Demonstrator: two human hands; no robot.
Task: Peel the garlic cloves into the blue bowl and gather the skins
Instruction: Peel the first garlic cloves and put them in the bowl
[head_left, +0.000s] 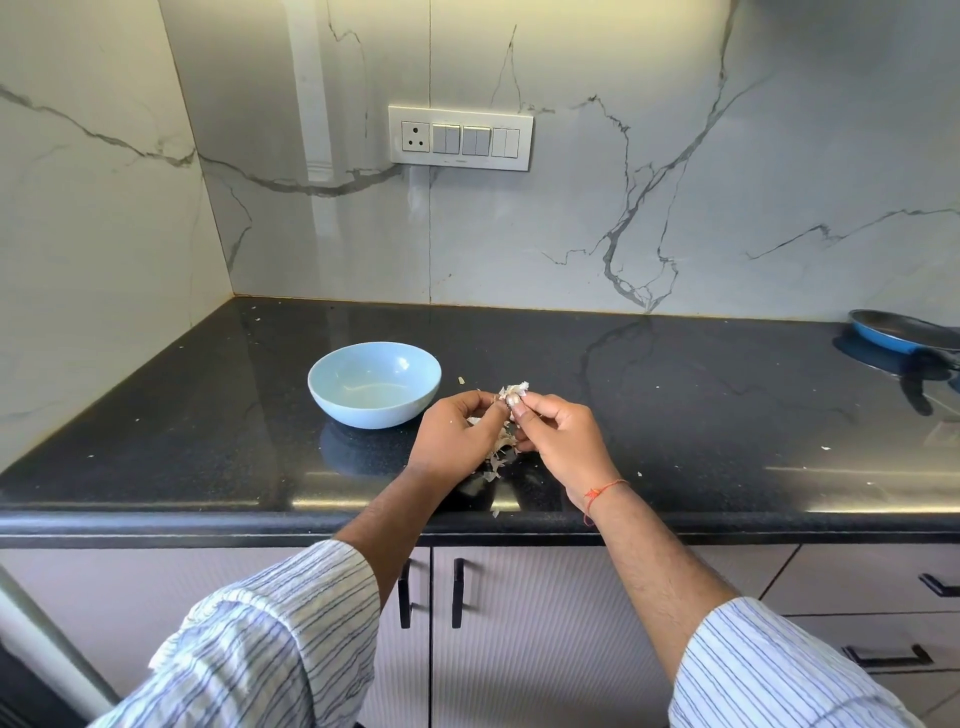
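Item 1, blue bowl (374, 384): on the black table (208, 415), left of my hands; its floor looks pale and glossy, and I make out no peeled clove in it.

Item 2, my left hand (457, 436): fingers curled, tips pinching the garlic clove (514, 397) from its left side.

Item 3, the clove: held above the table between both hands, papery skin flaring from its top. Step in hand, by my judgement: stripping the skin.

Item 4, loose skins (498, 457): scattered on the table under and between my hands, not yet gathered.

Item 5, my right hand (561, 441): fingers curled, thumb and forefinger pinching the clove.

Next move, as I judge it: free the last skin, then carry the clove left to the bowl.

Hidden: my fingers cover most of the clove; how much skin remains, I cannot tell.
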